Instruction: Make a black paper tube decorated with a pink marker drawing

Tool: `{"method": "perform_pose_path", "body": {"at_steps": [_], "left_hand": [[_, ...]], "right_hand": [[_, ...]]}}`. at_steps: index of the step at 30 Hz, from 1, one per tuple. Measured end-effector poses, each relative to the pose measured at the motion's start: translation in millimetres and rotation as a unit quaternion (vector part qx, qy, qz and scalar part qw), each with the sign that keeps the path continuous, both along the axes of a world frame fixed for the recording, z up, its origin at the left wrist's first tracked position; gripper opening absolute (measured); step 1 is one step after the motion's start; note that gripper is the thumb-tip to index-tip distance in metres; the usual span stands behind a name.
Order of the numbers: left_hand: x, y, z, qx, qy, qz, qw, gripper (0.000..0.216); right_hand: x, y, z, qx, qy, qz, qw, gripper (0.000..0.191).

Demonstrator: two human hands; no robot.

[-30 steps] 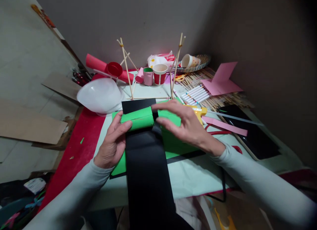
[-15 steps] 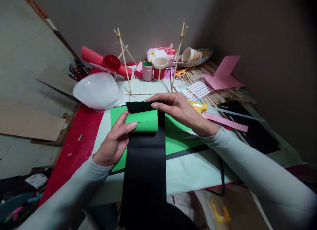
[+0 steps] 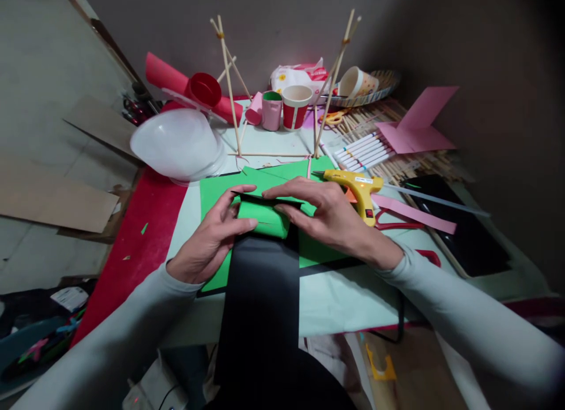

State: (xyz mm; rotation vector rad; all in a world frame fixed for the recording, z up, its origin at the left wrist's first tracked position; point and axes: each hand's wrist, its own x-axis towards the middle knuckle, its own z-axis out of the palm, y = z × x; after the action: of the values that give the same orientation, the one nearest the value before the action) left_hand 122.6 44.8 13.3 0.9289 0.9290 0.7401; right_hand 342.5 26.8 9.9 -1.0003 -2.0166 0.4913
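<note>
Near the middle of the table (image 3: pixel 344 304), a green roll (image 3: pixel 265 222) is held crosswise on a long black strip (image 3: pixel 265 280), whose far end is bent up along the far side of the roll. By the left hand (image 3: pixel 212 239), the roll is grasped at its left end, with the thumb laid on the near side and the index finger placed on the far side, close to the edge of the strip. By the right hand (image 3: pixel 333 219), the raised end of the black strip is pinched between thumb and fingers, above the right part of the roll; whether the roll itself is touched by this thumb cannot be told. The near part of the strip is extended past the near edge of the table. Under the hands, a green sheet (image 3: pixel 216 195) is spread. Just beyond the right hand, to the right, a yellow glue gun (image 3: pixel 357 183) is laid with its nozzle pointed to the left, and beside it a pink strip (image 3: pixel 415 213) is seen. Farther away, white markers (image 3: pixel 362 151) are lined up side by side, and a red-and-white cup (image 3: pixel 295 113) is placed next to a pink cup (image 3: pixel 271 113). At the left, translucent bowls (image 3: pixel 176 142) are stacked.
</note>
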Motion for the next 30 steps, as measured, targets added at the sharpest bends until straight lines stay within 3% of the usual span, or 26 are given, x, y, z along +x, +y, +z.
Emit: {"method": "perform_pose_path", "body": {"at_steps": [6, 9, 16, 19, 23, 27, 30], "left_hand": [[1, -1, 1.7, 0.001, 0.003, -0.002, 1.0, 0.061], [3, -2, 3.2, 0.003, 0.004, 0.003, 1.0, 0.06], [5, -8, 6.7, -0.04, -0.012, 0.03, 0.999, 0.082], [4, -8, 4.8, -0.078, -0.031, 0.036, 0.996, 0.081], [3, -5, -0.8, -0.123, -0.06, 0.03, 0.99, 0.062], [2, -4, 0.5, -0.104, -0.056, 0.006, 0.993, 0.062], [1, -5, 5.3, -0.08, -0.042, 0.002, 0.996, 0.069]], "right_hand": [[-2, -12, -3.6, 0.086, -0.044, 0.005, 0.995, 0.023], [-4, -14, -5.4, 0.108, -0.059, -0.001, 0.992, 0.032], [-7, -16, -16.0, 0.206, -0.124, -0.025, 0.97, 0.03], [-7, -18, -15.6, 0.201, -0.121, -0.028, 0.972, 0.03], [-5, -19, -15.3, 0.182, -0.116, -0.024, 0.976, 0.025], [-7, -18, -19.0, 0.174, -0.095, -0.038, 0.979, 0.031], [-8, -17, -21.9, 0.209, -0.089, -0.042, 0.973, 0.033]]}}
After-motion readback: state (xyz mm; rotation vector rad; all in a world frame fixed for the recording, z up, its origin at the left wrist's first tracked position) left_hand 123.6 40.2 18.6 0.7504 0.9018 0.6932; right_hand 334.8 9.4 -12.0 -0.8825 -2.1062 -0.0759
